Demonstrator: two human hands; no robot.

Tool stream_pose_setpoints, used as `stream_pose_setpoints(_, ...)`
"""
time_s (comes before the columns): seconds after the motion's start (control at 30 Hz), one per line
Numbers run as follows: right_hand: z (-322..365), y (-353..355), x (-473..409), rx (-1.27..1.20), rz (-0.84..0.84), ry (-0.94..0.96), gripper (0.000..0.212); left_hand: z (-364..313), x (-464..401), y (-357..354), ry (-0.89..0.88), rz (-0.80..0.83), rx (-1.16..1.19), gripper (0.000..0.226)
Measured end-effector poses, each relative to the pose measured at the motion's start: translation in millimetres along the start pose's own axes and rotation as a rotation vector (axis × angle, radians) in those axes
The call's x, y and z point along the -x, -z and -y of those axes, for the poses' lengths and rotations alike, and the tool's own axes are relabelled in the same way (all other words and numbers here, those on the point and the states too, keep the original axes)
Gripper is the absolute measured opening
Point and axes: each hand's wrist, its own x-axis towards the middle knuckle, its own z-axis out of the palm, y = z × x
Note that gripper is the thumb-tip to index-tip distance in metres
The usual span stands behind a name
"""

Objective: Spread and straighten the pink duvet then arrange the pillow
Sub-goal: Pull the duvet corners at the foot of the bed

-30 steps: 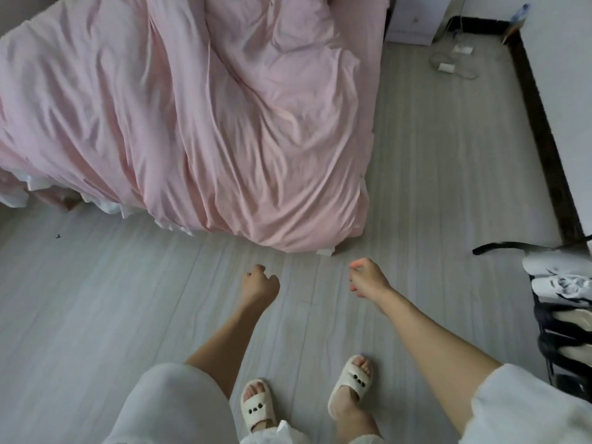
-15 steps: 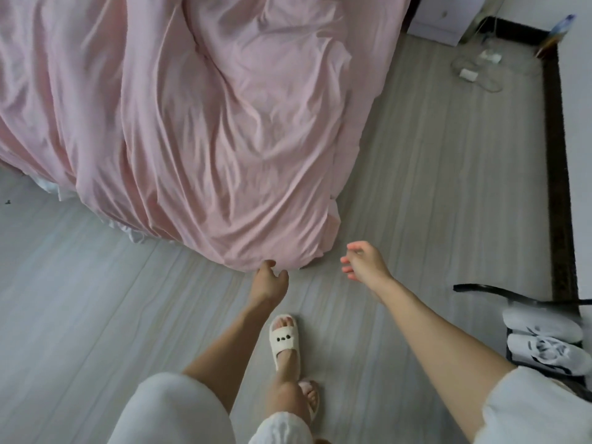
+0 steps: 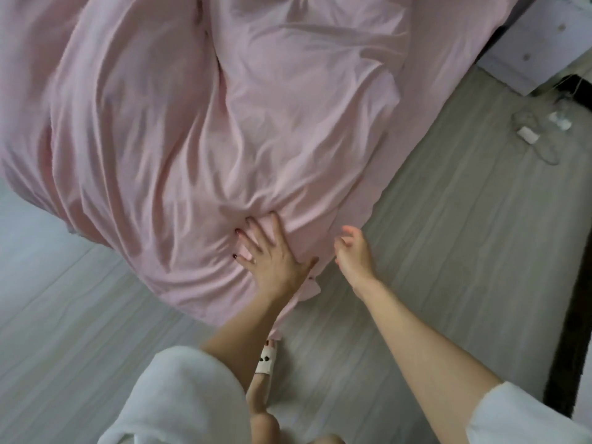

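Note:
The pink duvet point(image 3: 198, 129) lies rumpled over the bed and fills the upper left of the view, with deep folds running toward its near corner. That corner hangs down to the floor. My left hand point(image 3: 272, 254) lies flat on the duvet at this corner, fingers spread and straight, and the cloth bunches just ahead of the fingertips. My right hand point(image 3: 354, 251) hovers just right of the corner, fingers loosely curled, holding nothing. No pillow is in view.
Pale wood floor point(image 3: 432, 235) runs along the bed's right side. A white cabinet point(image 3: 541, 43) stands at the top right, with a charger and cables point(image 3: 531, 133) on the floor below it. My slippered foot point(image 3: 266, 363) stands by the duvet corner. Dark skirting point(image 3: 576, 283) lines the right wall.
I have stepped up to the bed. My left hand has gone from a loose fist below the duvet corner to lying flat on it. My right hand has come up beside the corner.

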Motion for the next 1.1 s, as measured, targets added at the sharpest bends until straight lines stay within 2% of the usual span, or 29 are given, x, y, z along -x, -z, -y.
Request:
stream_pose_setpoints(0.07,3.0,3.2,-18.9,0.118,0.0,0.134,0.04,-8.7,-17.2,-12.9,0.067,-0.02,-0.023,0.131)
stream_pose_setpoints(0.13,0.4,8.4,-34.1,0.284,0.017,0.326,0.043,-10.5,-27.1,-21.4,0.105,-0.065,-0.051,0.13)
stream_pose_setpoints(0.23,-1.5,19.6,-50.4,0.661,0.108,0.66,0.048,-5.9,-26.0,-23.7,0.112,-0.135,-0.054,0.108)
stream_pose_setpoints(0.37,6.8,32.9,-78.1,1.023,0.131,1.152,0.063,2.8,-16.3,-7.1,0.071,-0.231,-0.031,0.071)
stream_pose_setpoints(0.47,21.3,40.5,-86.3,1.159,0.2,1.375,0.086,4.1,-3.6,7.5,0.04,-0.318,0.084,0.064)
stream_pose_setpoints(0.53,35.5,42.9,-86.3,1.311,0.239,1.491,0.101,-2.6,13.2,12.1,0.138,-0.47,0.168,0.064)
stream_pose_setpoints(0.6,50.1,35.5,-83.2,1.412,0.252,1.523,0.106,-17.2,29.2,18.5,0.246,-0.565,0.246,0.067)
stream_pose_setpoints(0.7,74.6,23.2,-68.5,1.383,0.222,1.532,0.11,-33.3,43.7,33.1,0.345,-0.624,0.385,0.058)
stream_pose_setpoints(0.77,80.8,14.4,-58.6,1.398,0.187,1.513,0.108,-36.9,51.0,48.2,0.362,-0.676,0.466,0.049)
stream_pose_setpoints(0.87,95.9,6.2,-50.0,1.219,0.048,1.465,0.104,-40.3,57.3,64.3,0.328,-0.644,0.479,0.039)
stream_pose_setpoints(0.93,109.8,4.0,-49.8,1.12,0.07,1.464,0.091,-44.9,66.3,69.5,0.275,-0.597,0.473,0.035)
stream_pose_setpoints(1.03,123.0,16.3,-49.5,1.066,0.144,1.615,0.053,-52.7,85.7,73.4,0.192,-0.509,0.385,0.027)
stream_pose_setpoints(1.1,122.8,35.6,-46.1,1.023,0.278,1.589,0.039,-54.1,94.6,77.8,0.131,-0.455,0.243,0.033)
